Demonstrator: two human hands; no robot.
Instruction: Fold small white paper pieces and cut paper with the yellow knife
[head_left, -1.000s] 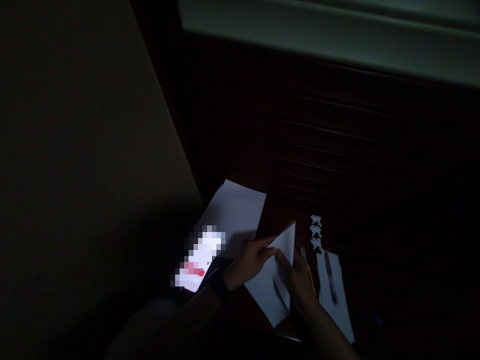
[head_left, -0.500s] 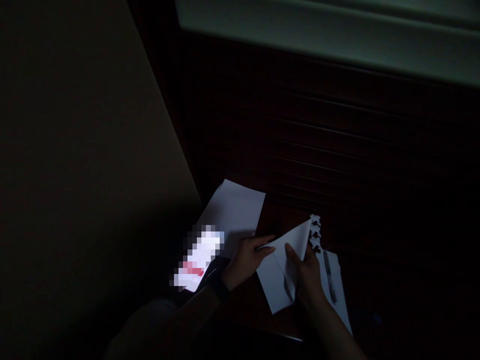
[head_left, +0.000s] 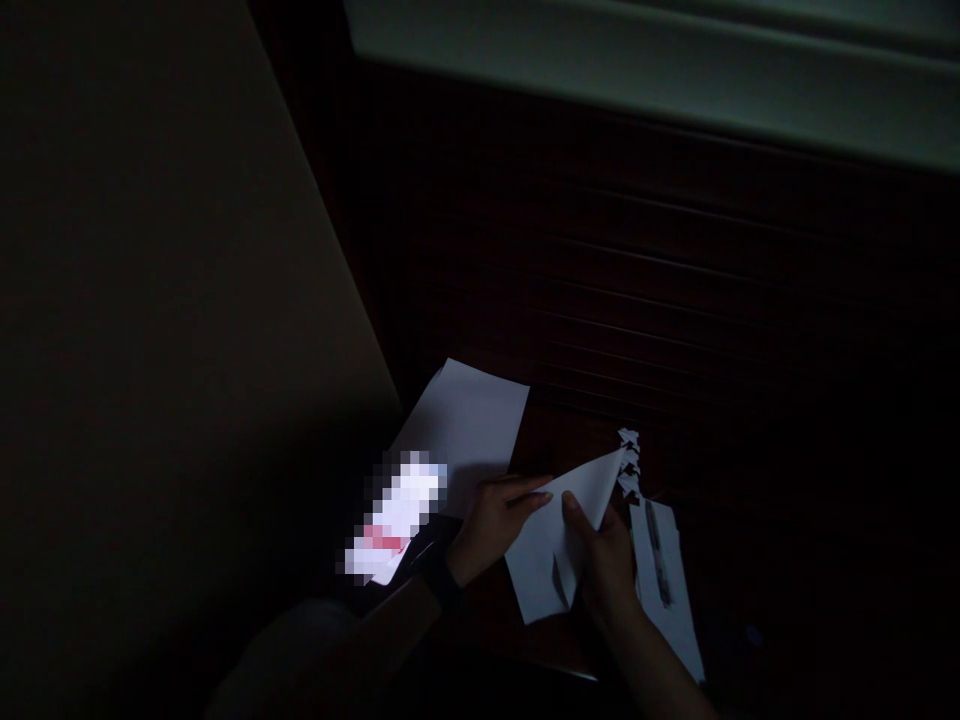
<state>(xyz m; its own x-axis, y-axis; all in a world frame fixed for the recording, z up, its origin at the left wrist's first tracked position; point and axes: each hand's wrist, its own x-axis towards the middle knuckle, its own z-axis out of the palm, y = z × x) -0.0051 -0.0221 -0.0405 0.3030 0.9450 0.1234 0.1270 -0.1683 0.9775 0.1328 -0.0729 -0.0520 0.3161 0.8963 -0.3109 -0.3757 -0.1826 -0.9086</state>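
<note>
In dim light I hold a folded white sheet of paper [head_left: 559,525] over a dark wooden table [head_left: 570,430]. My left hand [head_left: 495,525] pinches its left edge, fingers pressed on the fold. The fingers of my right hand [head_left: 604,560] are wrapped round the sheet's right side, thumb on top. The sheet's pointed upper corner reaches up and right toward a row of small folded paper pieces [head_left: 628,462].
A flat white sheet [head_left: 472,425] lies behind my left hand. A blurred bright patch [head_left: 396,515] sits to the left. A paper strip with a pen on it [head_left: 660,570] lies on the right. A pale wall fills the left side.
The folded sheet has opened out and tilted so its corner points up and right. My right hand moved from over the sheet to gripping its right side.
</note>
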